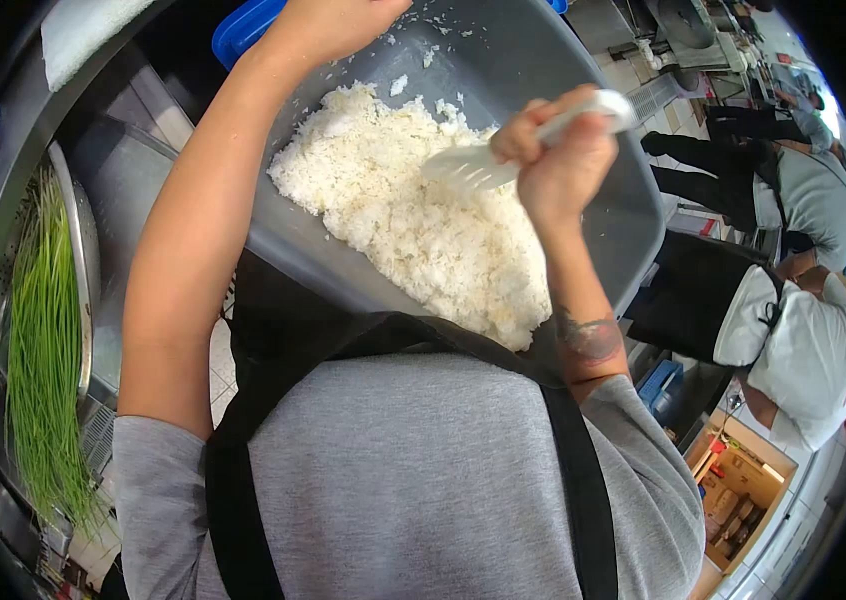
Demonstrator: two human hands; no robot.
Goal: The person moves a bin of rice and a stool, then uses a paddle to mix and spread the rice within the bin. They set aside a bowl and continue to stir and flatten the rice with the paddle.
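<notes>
Cooked white rice (423, 220) lies heaped in a large grey plastic tub (613, 215) in front of me. My right hand (565, 150) is closed around the handle of a white slotted spatula (478, 167), whose blade is over the rice and slightly blurred. At the top edge of the view, my left hand (343, 25) reaches over the tub's far left part. Its fingers are mostly cut off by the frame. Loose rice clumps (430, 57) are scattered on the tub's wall beyond the heap.
Long green chives (43, 350) lie in a metal colander (83, 260) at left. A blue plastic edge (235, 32) shows behind my left forearm. At right stand people in aprons (803, 340), near an open cardboard box (743, 490) and a blue basket (660, 385).
</notes>
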